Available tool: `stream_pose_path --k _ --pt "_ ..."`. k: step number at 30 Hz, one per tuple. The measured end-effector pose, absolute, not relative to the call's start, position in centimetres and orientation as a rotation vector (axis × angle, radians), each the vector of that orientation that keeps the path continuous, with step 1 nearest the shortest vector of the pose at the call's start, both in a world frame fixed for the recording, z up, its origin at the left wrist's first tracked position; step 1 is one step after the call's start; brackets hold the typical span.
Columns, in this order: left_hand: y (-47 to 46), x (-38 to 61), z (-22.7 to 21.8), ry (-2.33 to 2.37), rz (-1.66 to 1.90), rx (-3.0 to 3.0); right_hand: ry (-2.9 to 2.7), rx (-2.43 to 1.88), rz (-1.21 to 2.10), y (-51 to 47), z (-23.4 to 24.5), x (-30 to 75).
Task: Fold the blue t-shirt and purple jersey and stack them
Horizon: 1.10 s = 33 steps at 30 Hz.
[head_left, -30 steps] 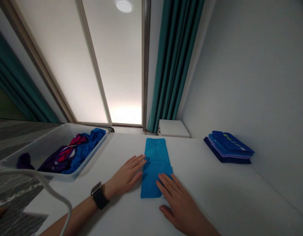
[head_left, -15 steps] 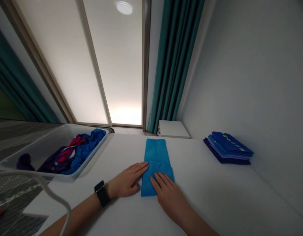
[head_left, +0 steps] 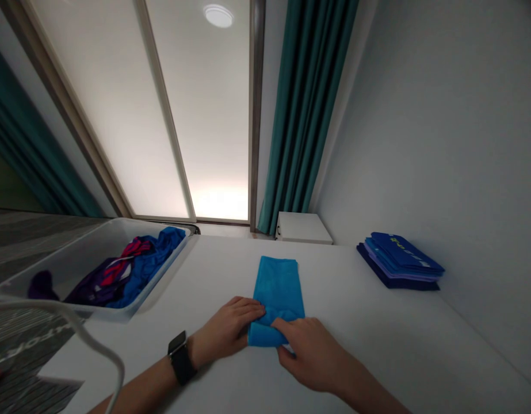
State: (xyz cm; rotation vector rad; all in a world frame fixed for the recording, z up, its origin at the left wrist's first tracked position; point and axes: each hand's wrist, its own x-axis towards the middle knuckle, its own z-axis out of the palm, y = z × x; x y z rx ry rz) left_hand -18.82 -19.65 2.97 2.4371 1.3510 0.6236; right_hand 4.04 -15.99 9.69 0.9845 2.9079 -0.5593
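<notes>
A bright blue cloth (head_left: 279,286), folded into a long narrow strip, lies on the white table (head_left: 369,345) in front of me. My left hand (head_left: 228,329), with a dark watch on the wrist, has its fingers curled round the cloth's near left edge. On the near right edge my right hand (head_left: 310,355) pinches the cloth. The near end of the cloth is lifted and bunched between both hands.
A white tray (head_left: 71,259) at the left holds several crumpled blue, purple and red garments. A stack of folded blue and purple clothes (head_left: 398,260) sits at the right by the wall. A white cable (head_left: 86,330) crosses the lower left. A small white box (head_left: 303,226) stands behind the table.
Both hands lay flat with fingers stretched on the cloth; now they have closed on its near end and lifted it. The cloth looks shorter and has shifted slightly right.
</notes>
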Motion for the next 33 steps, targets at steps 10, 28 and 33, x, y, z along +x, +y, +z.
stream_pose_path --k 10,28,33 --pt "-20.8 -17.4 5.0 1.336 0.730 1.808 2.665 0.659 -1.020 -6.9 15.2 2.2" --pt "-19.4 -17.8 3.1 1.478 0.727 1.331 2.846 1.041 -0.570 -4.0 5.5 -0.6" --pt "-20.8 -18.7 4.4 1.453 0.656 1.339 2.861 1.028 -0.559 -6.2 4.9 0.2"
